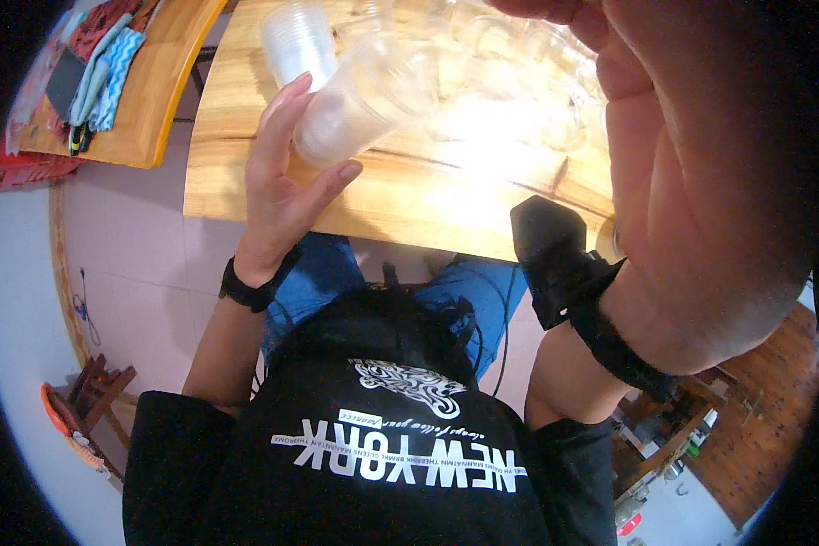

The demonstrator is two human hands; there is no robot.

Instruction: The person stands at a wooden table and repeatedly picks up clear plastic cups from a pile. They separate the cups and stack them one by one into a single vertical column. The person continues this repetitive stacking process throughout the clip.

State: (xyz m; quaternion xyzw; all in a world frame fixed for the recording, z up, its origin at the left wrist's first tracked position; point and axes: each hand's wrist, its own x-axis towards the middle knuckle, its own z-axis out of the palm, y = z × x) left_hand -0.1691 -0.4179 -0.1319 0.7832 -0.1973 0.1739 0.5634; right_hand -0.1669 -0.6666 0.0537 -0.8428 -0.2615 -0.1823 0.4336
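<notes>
My left hand (276,153) is at the near left part of the wooden table (246,198), fingers and thumb curved around the base of a clear plastic cup (375,102). That cup tilts, with its mouth towards the upper right. Just beyond my left fingers is a nested stack of clear plastic cups (299,44). My right hand (645,75) is raised close to the camera at the upper right. Its fingers curl at the top edge of the picture and are partly cut off, so whether it holds anything is hidden.
Several more clear cups (491,54) stand farther back, blurred by glare. A second wooden table (143,116) at the left bears folded cloths (112,78). A red crate (34,167) is below it. A dark wooden stool (99,389) stands at the lower left. Cables hang near my legs.
</notes>
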